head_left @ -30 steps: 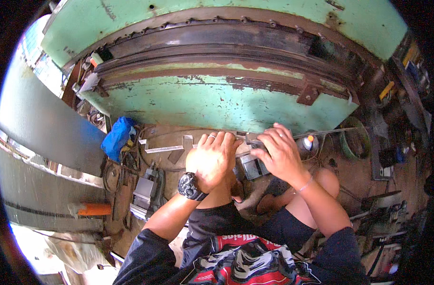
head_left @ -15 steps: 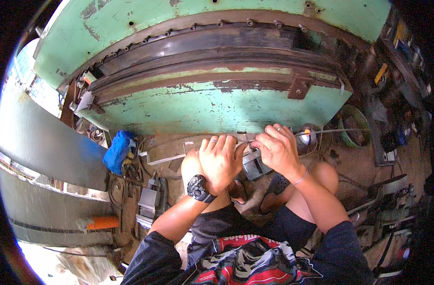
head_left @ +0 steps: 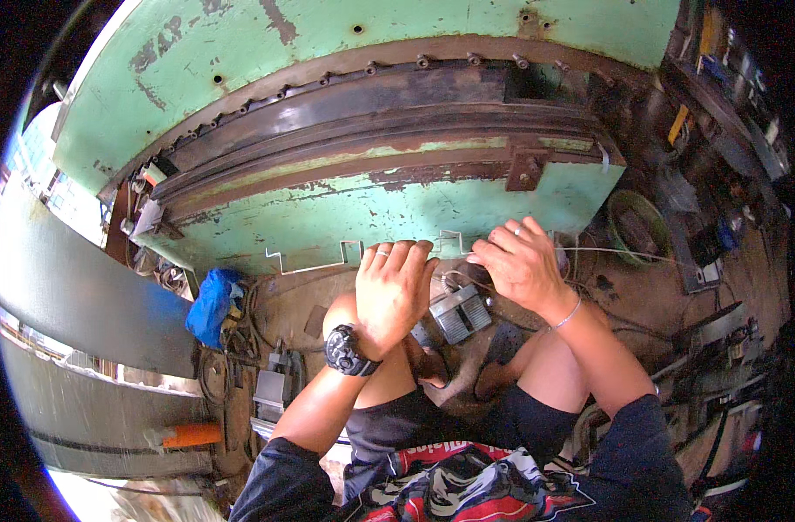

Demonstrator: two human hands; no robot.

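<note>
Holding thin bent metal strip [head_left: 313, 266] in left hand [head_left: 395, 283] and right hand [head_left: 521, 268], with fingers curled over it. Stretched sideways, with stepped bends to left and between hands, straight tail out to right. On floor below: ribbed grey box [head_left: 460, 313]. Farther: large green machine [head_left: 328, 209].

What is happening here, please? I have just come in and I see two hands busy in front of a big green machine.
A person holds a bent metal strip with the left hand and the right hand, before the green machine. Angular bends show left of the left hand and between the hands; a long, thin end runs out past the right hand. Below them sits a grey ribbed box.
</note>
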